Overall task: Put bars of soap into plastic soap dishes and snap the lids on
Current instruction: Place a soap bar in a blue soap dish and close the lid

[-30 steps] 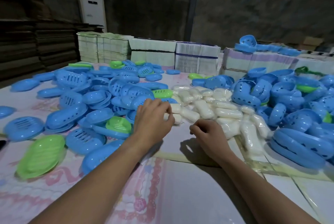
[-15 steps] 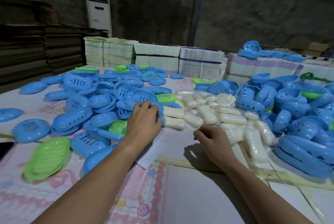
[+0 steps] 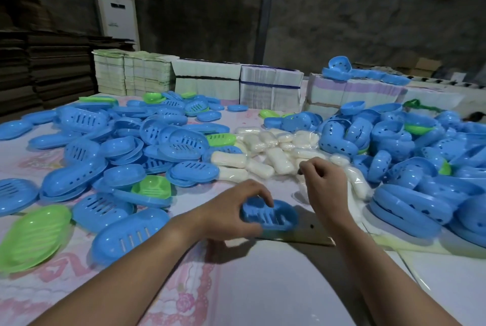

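My left hand (image 3: 231,210) grips a blue slotted soap dish (image 3: 273,216) just above the table, near the front middle. My right hand (image 3: 324,183) hovers to its right with fingers loosely curled and nothing visible in them, right at the near edge of the pile of wrapped white soap bars (image 3: 273,152). A heap of blue slotted dishes (image 3: 126,146) with a few green ones (image 3: 153,187) lies to the left. A heap of blue dotted lids (image 3: 410,157) lies to the right.
Stacks of bundled white cartons (image 3: 268,89) line the table's far edge. A green dish (image 3: 31,236) lies at the near left. The table (image 3: 263,286) has a pink patterned cover. A standing air conditioner (image 3: 117,4) is at the back left.
My left hand has pulled a blue slotted dish out of the left heap and brought it toward me to the front middle. My right hand has lifted slightly by the soap pile.
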`<action>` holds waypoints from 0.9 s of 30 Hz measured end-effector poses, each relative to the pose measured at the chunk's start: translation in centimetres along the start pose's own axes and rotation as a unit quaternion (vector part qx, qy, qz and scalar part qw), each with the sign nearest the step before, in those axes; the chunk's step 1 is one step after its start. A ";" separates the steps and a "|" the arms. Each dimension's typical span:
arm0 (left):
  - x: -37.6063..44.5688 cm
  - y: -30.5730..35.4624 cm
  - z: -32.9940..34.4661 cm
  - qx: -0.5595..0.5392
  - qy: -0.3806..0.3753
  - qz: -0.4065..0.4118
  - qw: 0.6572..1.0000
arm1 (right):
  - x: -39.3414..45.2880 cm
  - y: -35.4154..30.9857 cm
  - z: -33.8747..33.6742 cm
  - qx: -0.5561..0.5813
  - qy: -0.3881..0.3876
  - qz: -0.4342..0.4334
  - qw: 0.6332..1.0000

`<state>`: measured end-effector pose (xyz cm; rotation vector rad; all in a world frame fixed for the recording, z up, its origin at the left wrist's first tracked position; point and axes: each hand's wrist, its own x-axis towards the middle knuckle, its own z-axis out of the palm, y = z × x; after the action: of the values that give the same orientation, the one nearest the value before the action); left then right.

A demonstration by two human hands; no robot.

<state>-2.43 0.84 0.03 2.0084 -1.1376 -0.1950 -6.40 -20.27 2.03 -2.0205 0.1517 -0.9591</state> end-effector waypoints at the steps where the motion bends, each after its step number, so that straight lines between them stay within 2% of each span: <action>1: 0.0 -0.1 0.4 0.013 -0.023 -0.006 1.000 | 0.3 0.3 -0.3 -0.020 -0.005 0.002 1.000; 4: -0.1 -0.2 0.8 0.001 -0.027 -0.028 0.999 | 1.0 1.3 -1.1 -0.141 -0.036 0.002 0.989; 8: -0.2 -0.3 0.7 -0.003 -0.024 -0.037 0.999 | 1.3 2.2 -1.9 -0.381 -0.101 0.042 0.918; 12: -0.1 -0.4 0.9 0.000 -0.020 -0.040 0.999 | 0.7 2.3 -2.1 -0.461 -0.176 0.041 0.869; 15: 0.0 -0.5 1.1 0.002 -0.023 -0.047 0.999 | 0.4 2.0 -1.4 -0.470 -0.219 0.050 0.854; 21: 0.2 -1.0 1.0 0.027 -0.021 -0.063 0.997 | 0.5 2.0 -2.2 -0.430 -0.194 0.052 0.880; 24: 0.3 -1.0 1.1 0.023 -0.007 -0.065 0.998 | 0.7 1.7 -2.6 -0.383 -0.157 0.045 0.909; 27: 0.4 -1.2 1.2 0.013 0.019 -0.073 0.997 | 1.2 0.5 -3.2 -0.273 -0.085 0.031 0.958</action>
<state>-1.97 0.19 -1.56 2.1113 -0.9755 -0.2158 -7.60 -23.16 3.36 -2.5743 0.4219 -0.7481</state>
